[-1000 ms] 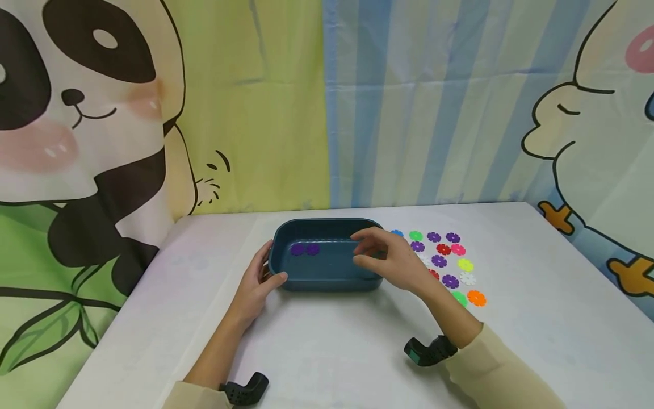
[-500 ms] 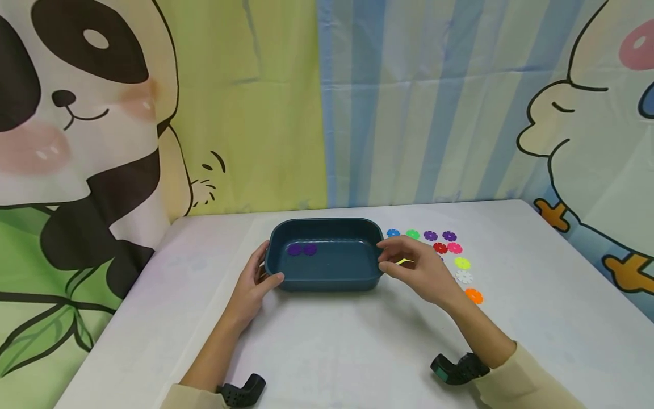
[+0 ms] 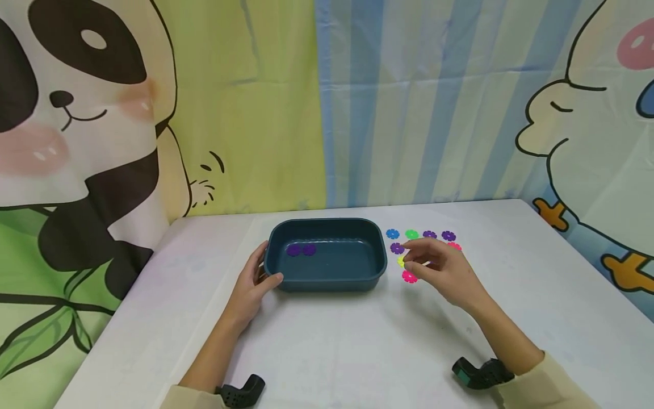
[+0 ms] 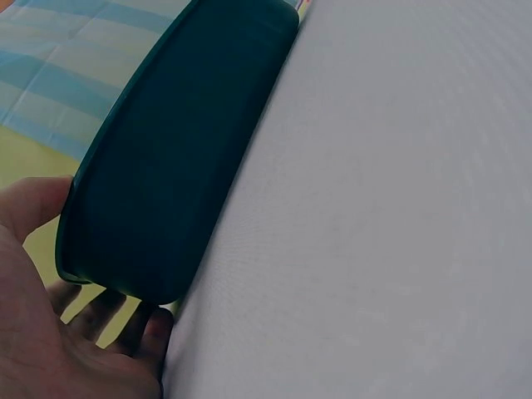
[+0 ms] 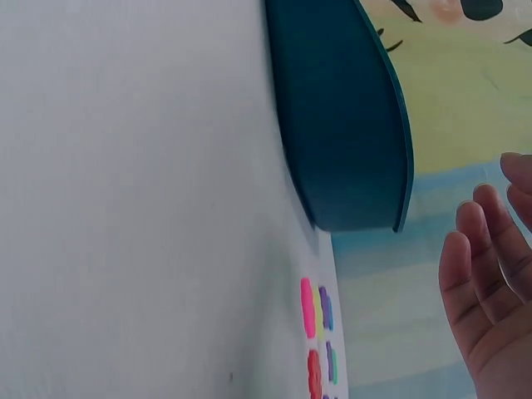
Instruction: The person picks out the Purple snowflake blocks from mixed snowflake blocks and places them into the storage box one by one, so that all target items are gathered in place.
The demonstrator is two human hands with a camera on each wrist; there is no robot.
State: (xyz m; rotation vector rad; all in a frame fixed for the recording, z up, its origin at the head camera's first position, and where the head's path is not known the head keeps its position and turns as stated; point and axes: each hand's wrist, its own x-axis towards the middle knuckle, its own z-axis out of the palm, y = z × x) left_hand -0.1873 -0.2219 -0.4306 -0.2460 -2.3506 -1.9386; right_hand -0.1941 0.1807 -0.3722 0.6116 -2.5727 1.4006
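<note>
A dark blue rectangular plastic tub (image 3: 327, 284) sits on the white table, with two purple flower-shaped discs (image 3: 309, 249) side by side on its floor. My left hand (image 3: 249, 292) holds the tub's left end, thumb near the front corner in the head view; the left wrist view shows fingers (image 4: 155, 337) curled against the end wall. To the right of the tub, my right hand (image 3: 447, 271) hovers over loose flower-shaped discs, its fingers loosely bent and nothing between them. Nearest its fingertips are a purple disc (image 3: 397, 248), a yellow disc (image 3: 401, 261) and a pink disc (image 3: 409, 276).
Farther back lie a blue disc (image 3: 392, 233), a green disc (image 3: 411, 234) and more purple ones; my right hand covers others. A cartoon-printed curtain (image 3: 255, 113) rises behind the table (image 3: 327, 352). Each wrist wears a black camera mount (image 3: 482, 373).
My right hand has drawn back from over the tub's right end to above the discs on the right. The left hand stays on the tub, and the two purple discs inside are unmoved.
</note>
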